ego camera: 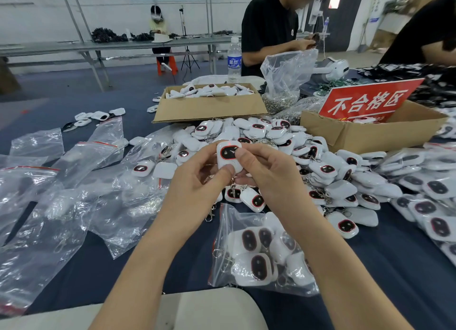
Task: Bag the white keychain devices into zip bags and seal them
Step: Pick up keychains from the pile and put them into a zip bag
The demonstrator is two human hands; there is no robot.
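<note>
Both hands are raised over the middle of the desk (394, 268) and hold one white keychain device (228, 155) between them. The left hand (197, 179) pinches it, with the thumb pressed on the lower part of its front and the other fingers behind it. The right hand (266, 174) pinches it from the right side; one fingertip touches the edge of the dark, red-rimmed window, and the other fingers are curled below. The device stands upright with its front toward the camera, and its metal chain hangs down between the two hands.

Just behind the hands and to the right lies a big pile of loose devices (296, 152), many of them face up. Below the right forearm lies a filled zip bag (227, 221) with several devices inside; I cannot tell whether it is sealed. On the left side of the desk many empty zip bags (61, 206) with red strips lie spread and overlapping.

Further back an open cardboard box (209, 107) holds more devices. To the right, a second cardboard box (345, 132) carries a red sign (367, 102) with white characters. Between the two boxes stands a clear plastic bag (283, 82) with small metal parts at its bottom, and a water bottle (234, 58) stands behind the first box. A person in a black shirt (269, 26) is at the far side of the desk.
</note>
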